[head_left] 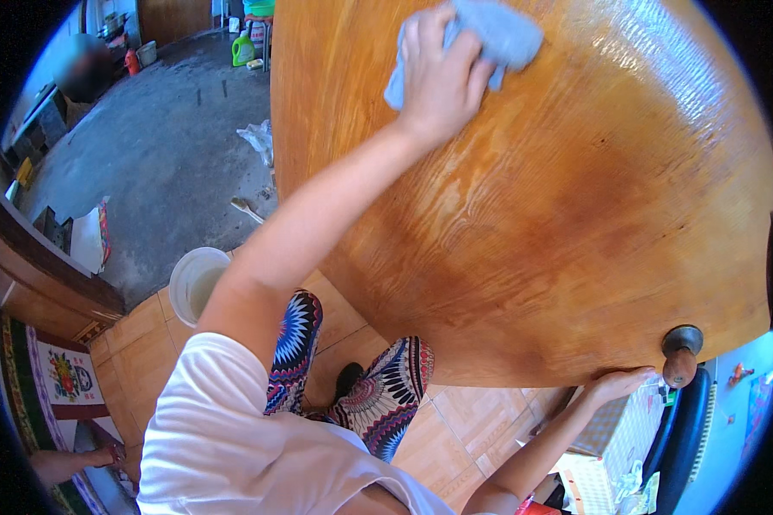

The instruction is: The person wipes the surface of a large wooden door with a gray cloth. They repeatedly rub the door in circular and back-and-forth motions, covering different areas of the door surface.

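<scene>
My left hand presses a light blue-grey cloth against the upper part of a varnished wooden door. Its fingers are bent over the cloth, and slight blur shows at the cloth's edge. A wet-looking sheen lies on the door to the right of the cloth. Low on the right, my right hand grips the door's edge, just left of a round dark-based knob; some of its fingers are hidden.
Left of my legs, a white bucket stands on tan tiles. Beyond it, a brush and plastic bag lie on grey floor. A green bottle stands farther off. Boxes sit lower right. Another person's limb shows lower left.
</scene>
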Demonstrator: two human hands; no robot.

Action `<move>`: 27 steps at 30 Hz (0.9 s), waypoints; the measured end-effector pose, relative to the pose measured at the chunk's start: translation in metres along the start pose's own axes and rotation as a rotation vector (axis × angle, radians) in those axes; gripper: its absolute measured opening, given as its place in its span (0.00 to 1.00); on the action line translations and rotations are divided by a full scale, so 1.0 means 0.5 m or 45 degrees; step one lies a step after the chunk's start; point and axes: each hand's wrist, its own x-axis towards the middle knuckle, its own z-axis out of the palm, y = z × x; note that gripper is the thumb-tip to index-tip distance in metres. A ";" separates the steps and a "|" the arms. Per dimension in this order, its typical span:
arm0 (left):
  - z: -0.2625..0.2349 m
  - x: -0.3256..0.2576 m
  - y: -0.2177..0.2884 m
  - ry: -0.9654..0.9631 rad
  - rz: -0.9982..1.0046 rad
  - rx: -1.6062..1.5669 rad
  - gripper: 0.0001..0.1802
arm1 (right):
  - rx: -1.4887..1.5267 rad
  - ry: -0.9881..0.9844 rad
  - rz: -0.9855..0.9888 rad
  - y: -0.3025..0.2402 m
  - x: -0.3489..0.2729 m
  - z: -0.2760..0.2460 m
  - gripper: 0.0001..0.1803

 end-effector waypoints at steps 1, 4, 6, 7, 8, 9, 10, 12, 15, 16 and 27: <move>-0.010 -0.050 0.003 -0.022 -0.011 -0.053 0.17 | 0.015 -0.010 -0.017 0.011 0.002 -0.008 0.42; -0.072 -0.249 -0.001 -0.271 -0.158 -0.048 0.22 | 0.122 -0.047 -0.034 0.024 0.015 -0.007 0.42; -0.113 -0.405 -0.004 -0.411 -0.220 -0.047 0.30 | 0.142 -0.057 -0.040 0.034 0.019 -0.009 0.40; -0.141 -0.471 0.002 -0.486 -0.271 0.008 0.32 | 0.133 -0.065 -0.054 0.038 0.021 -0.007 0.39; -0.164 -0.511 0.012 -0.563 -0.346 -0.011 0.31 | 0.114 -0.062 -0.070 0.041 0.021 -0.011 0.37; -0.185 -0.541 0.023 -0.639 -0.422 -0.029 0.30 | 0.091 -0.015 -0.118 0.036 0.019 -0.010 0.34; -0.205 -0.570 0.035 -0.655 -0.630 -0.124 0.29 | 0.067 0.031 -0.166 0.025 0.013 -0.008 0.31; -0.240 -0.609 0.059 -0.671 -1.045 -0.313 0.27 | -0.044 0.146 -0.415 -0.018 -0.027 -0.003 0.25; -0.249 -0.612 0.109 -0.750 -1.390 -0.510 0.25 | -0.182 -0.038 -0.984 -0.092 -0.178 -0.005 0.20; -0.235 -0.573 0.154 -0.570 -1.709 -0.791 0.24 | -0.160 -0.367 -1.081 -0.123 -0.248 0.001 0.23; -0.283 -0.354 0.231 -0.673 -1.804 -2.442 0.34 | 0.178 -0.978 -1.171 -0.315 -0.312 0.200 0.31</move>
